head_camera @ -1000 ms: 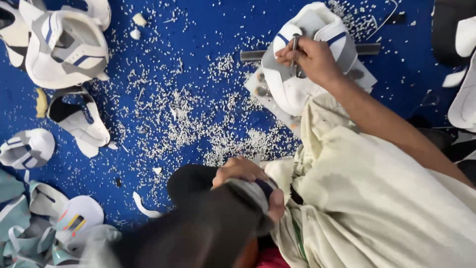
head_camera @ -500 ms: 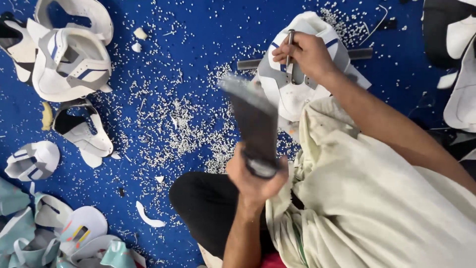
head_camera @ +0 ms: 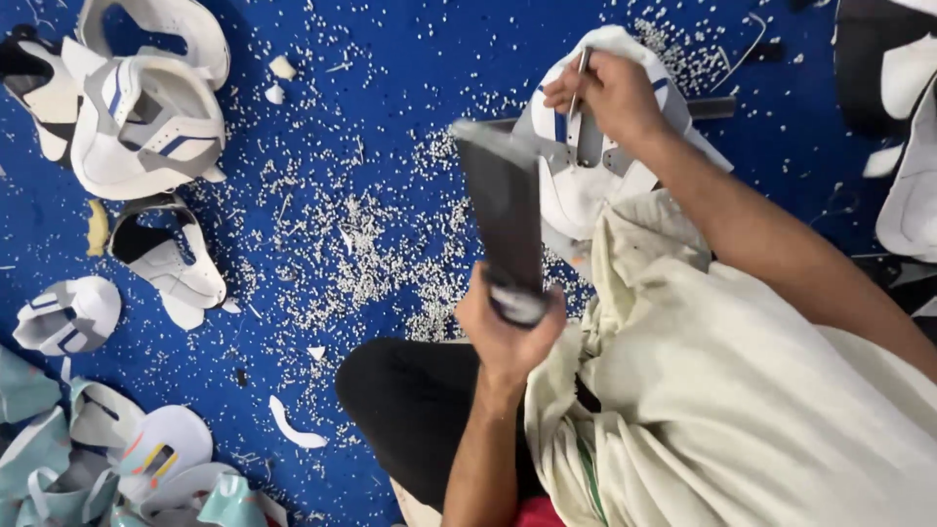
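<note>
My left hand [head_camera: 508, 327] grips the lower end of a flat dark metal bar [head_camera: 503, 205], raised upright over the blue floor. The bar's top end hangs just left of a white and blue shoe upper [head_camera: 586, 185]. My right hand [head_camera: 610, 98] rests on that upper and pinches a thin metal punch [head_camera: 582, 78] standing on it. A dark metal block [head_camera: 717, 105] sticks out from under the upper on the right. My cream garment [head_camera: 742, 390] and black-clad knee [head_camera: 410, 410] fill the lower right.
White punched-out chips [head_camera: 371, 254] litter the blue floor mat [head_camera: 390, 59]. More white shoe uppers [head_camera: 146, 127] lie at the upper left, with two [head_camera: 166, 259] lower down. Teal and white pieces [head_camera: 98, 459] pile at the bottom left. Black and white parts [head_camera: 898, 117] sit at the right edge.
My left hand has swung the dark bar up from my lap to an upright position beside the upper. My right hand has kept the punch on the upper.
</note>
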